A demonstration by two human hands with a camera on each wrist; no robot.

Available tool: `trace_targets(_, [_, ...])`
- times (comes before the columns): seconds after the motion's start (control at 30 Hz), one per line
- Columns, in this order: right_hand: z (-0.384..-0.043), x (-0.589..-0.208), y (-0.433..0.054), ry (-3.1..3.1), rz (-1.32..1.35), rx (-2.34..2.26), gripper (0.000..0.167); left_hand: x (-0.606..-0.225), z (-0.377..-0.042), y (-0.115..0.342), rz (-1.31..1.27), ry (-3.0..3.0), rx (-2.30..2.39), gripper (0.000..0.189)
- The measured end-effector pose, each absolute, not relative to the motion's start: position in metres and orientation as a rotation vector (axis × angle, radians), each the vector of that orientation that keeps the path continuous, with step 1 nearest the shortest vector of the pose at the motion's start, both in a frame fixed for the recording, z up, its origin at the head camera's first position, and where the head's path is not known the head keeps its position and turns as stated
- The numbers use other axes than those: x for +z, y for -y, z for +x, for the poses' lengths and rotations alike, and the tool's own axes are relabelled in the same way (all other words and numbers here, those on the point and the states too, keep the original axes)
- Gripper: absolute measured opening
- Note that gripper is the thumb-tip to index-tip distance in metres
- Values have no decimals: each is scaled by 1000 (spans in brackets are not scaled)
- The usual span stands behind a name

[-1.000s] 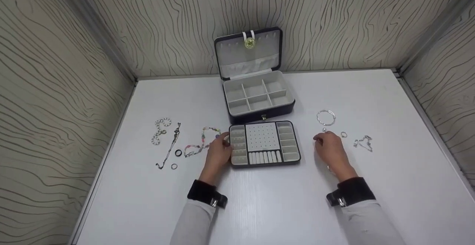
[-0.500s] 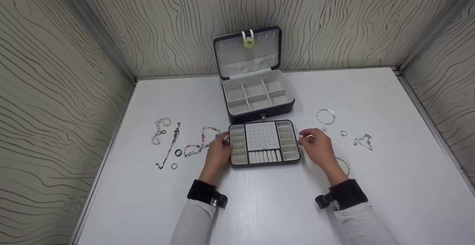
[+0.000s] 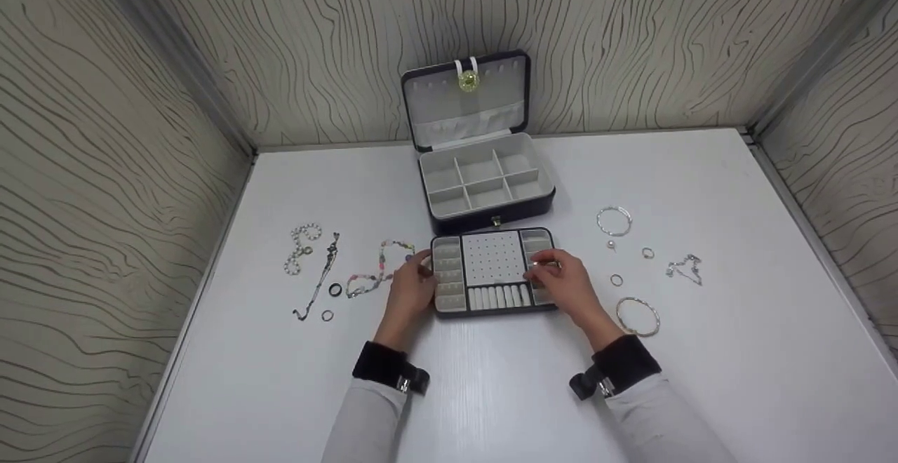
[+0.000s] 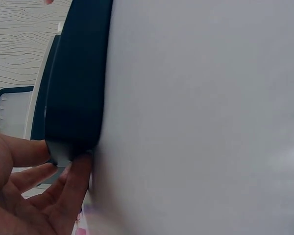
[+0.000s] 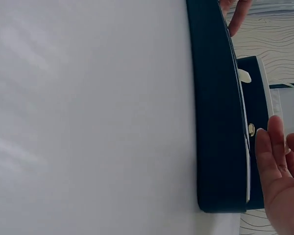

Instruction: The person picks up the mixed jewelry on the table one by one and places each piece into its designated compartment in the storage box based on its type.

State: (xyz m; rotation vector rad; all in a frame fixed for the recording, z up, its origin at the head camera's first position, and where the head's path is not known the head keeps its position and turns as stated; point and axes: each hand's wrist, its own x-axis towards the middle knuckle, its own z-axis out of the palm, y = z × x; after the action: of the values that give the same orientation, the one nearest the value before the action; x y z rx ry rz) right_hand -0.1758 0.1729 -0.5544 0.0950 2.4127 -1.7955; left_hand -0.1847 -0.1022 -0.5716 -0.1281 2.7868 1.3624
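Note:
My left hand [image 3: 412,286] holds the left edge of a dark-blue jewelry tray [image 3: 501,313]; in the left wrist view its fingers [image 4: 78,181] bend around the tray's corner. The tray has small side compartments, a white perforated panel [image 3: 493,259] and a row of white ring rolls [image 3: 498,297]. Over the tray's right side, my right hand [image 3: 568,284] pinches a small pale earring [image 5: 286,151], mostly hidden by thumb and fingertips. Behind the tray stands a jewelry box [image 3: 491,210] with its lid raised and six-sided divider grid visible.
Left lie a bead bracelet [image 3: 292,261], a chain [image 3: 320,284], a black ring [image 3: 335,290], a silver ring [image 3: 327,316] and a colored bead strand [image 3: 365,289]. Right lie bangles [image 3: 614,233] [image 3: 657,319], a pearl stud [image 3: 612,245], rings [image 3: 617,280] and another chain [image 3: 679,264].
My right hand has moved left from beside the pearl stud to over the tray's right side, uncovering a ring and a bangle. The left hand stays at the tray's left edge.

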Motion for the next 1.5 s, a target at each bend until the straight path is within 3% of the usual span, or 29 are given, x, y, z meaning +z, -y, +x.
trace_targets(0.4, [-178,-566,-153,-2702,-53,-1580,17,-573,-184,103,-91,-2821,1348,48])
trace_targets(1.5, [-175,-574,-142,-2883,-117,-1357,14,-571,-181,102,-104,-2814,1374,50])
